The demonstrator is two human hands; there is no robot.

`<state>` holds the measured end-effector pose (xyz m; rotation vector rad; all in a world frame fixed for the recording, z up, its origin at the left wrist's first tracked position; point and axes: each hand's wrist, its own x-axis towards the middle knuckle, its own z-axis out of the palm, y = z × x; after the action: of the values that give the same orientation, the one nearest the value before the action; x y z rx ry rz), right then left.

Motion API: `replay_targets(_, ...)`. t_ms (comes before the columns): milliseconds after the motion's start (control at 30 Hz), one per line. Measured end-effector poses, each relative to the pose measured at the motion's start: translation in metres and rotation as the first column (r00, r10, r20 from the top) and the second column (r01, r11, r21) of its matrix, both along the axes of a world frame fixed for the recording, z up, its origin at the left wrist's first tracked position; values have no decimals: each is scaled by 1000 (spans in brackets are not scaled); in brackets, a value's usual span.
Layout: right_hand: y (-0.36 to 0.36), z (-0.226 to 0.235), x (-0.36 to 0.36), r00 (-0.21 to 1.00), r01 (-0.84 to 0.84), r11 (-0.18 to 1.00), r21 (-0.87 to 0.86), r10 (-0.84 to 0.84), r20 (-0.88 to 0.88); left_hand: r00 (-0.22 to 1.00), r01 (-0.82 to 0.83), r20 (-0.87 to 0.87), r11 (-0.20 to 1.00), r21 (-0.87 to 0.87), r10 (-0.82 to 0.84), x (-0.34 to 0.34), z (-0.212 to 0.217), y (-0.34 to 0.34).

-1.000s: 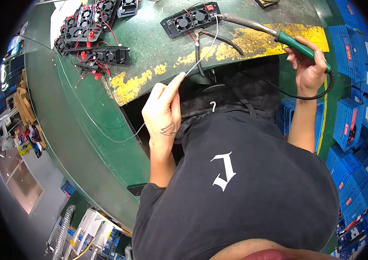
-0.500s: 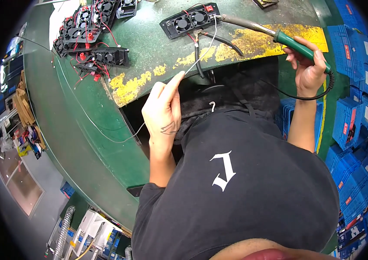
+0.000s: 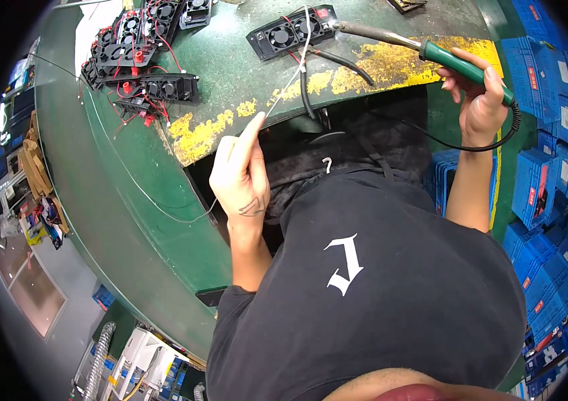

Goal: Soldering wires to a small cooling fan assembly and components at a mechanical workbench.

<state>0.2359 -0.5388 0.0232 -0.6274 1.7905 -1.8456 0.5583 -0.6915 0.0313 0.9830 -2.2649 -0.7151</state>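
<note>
Far left pile: a cluster of small black fan units point(image 3: 138, 57) with red wires lies at the far left of the green workbench point(image 3: 97, 200), well apart from your hands, set aside out of the working spot.
Left hand: your left hand point(image 3: 240, 177) rests near the bench's worn yellow edge, fingers pinched narrow on a thin solder wire point(image 3: 284, 87). You hold it low so its free end reaches up and away toward the joint.
Wire trail: the rest of that thin wire loops leftward across the bench, slack, so it can feed freely.
Work piece: a black twin-fan unit point(image 3: 291, 32) sits far centre on the bench, flat, its red and black leads trailing toward you.
Soldering iron: a soldering iron point(image 3: 424, 50) with a green handle slants in from the right, its metal tip at the fan unit's right end, beside the wire's end.
Right hand: your right hand point(image 3: 478, 100) wraps closed around the green handle, pen-like, for steady aim.
Far right: blue crates point(image 3: 551, 167) are stacked beyond the bench.
</note>
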Motion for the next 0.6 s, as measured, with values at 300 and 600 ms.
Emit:
replay_targets(300, 4, 1, -4, 1000, 29, 999, -31, -28, 13, 989, -88, -128, 993, -77, 78, 14, -9, -2)
replay_targets(600, 25, -6, -17, 992, 82, 987, -137, -68, 102, 956, -264, -166, 957, -122, 243, 29, -12, -12)
